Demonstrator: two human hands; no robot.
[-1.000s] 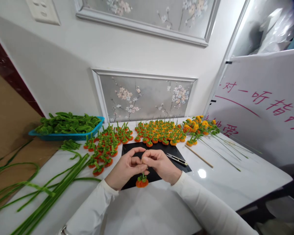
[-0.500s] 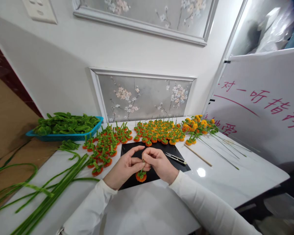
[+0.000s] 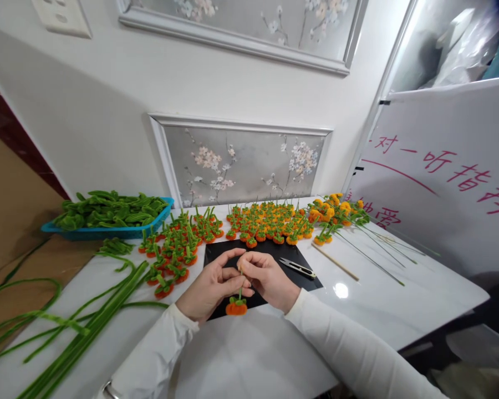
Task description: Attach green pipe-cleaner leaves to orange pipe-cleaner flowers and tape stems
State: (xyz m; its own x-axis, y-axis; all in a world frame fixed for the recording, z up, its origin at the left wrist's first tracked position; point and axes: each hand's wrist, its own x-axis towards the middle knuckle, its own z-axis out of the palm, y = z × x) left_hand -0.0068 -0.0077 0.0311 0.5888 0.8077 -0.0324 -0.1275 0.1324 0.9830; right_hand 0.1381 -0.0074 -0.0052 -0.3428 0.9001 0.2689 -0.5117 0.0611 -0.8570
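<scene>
An orange pipe-cleaner flower (image 3: 236,307) with a green collar hangs head down below my fingers, over the front edge of a black mat (image 3: 255,299). My right hand (image 3: 263,275) pinches the top of its thin green stem between thumb and fingertips. Close against it, my left hand (image 3: 216,281) has thumb and fingers around the lower stem, index finger stretched above. Thread snips (image 3: 298,268) lie on the mat, right of my right hand. Rows of orange and yellow flowers (image 3: 270,221) stand head down beyond the mat, stems upward.
At the left, a blue basket (image 3: 108,233) holds green fuzzy leaf pieces (image 3: 112,209). Long green pipe cleaners (image 3: 95,327) lie across the table's left side. A wooden stick (image 3: 336,261) and long-stemmed yellow flowers (image 3: 336,210) lie right. The wall stands behind the table.
The flower head has tipped from facing me partly to hanging straight down, and sits slightly lower and further left. Both hands keep nearly the same place and hold on the stem.
</scene>
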